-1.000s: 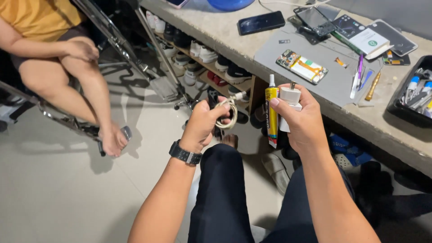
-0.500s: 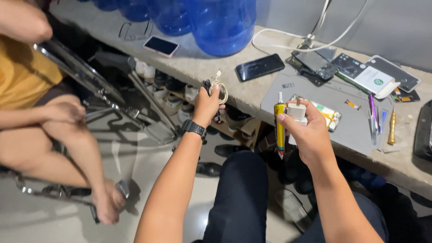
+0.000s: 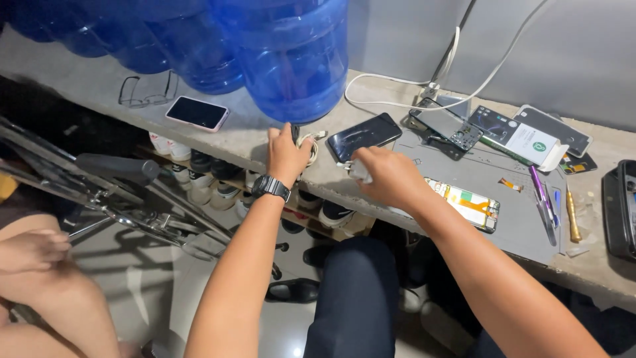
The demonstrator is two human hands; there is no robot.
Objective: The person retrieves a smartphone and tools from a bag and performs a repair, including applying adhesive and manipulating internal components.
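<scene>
Left hand (image 3: 288, 154), black watch at wrist, curled over a coiled white cable (image 3: 310, 147) at near edge of bench (image 3: 99, 86), fingers closed on coil. Right hand (image 3: 391, 176) just right of it, fingers pressed together around a small white object (image 3: 360, 172), mostly hidden in the grip; kind not discernible. Hands near each other, not touching.

Edges and room: both hands at bench's near edge, above open shoe shelf below. Large blue water bottle (image 3: 291, 59) directly beyond left hand, close; little room on far side. Dark phone (image 3: 364, 136) between and just beyond the hands, face up, touching neither. Bare bench surface left of left hand as far as pink-cased phone (image 3: 197, 113). Grey work mat (image 3: 503, 199) right of right hand, reaching near edge.

Count:
- Blue water bottles: at least three, far left.
- Whole phones: two.
- Opened phone body (image 3: 467, 204) with yellow parts: one, on mat, just right of right hand.
- Phone panels and parts at far right: several, overlapping.
- Spectacles (image 3: 147, 93): one pair, far left.
- Slim hand tools (image 3: 546, 199) on mat: about three.
- Dark tray (image 3: 619, 209): one, right edge.
- White cable (image 3: 411, 93) along wall: one.

Another person's bare legs, near left, on floor side.
</scene>
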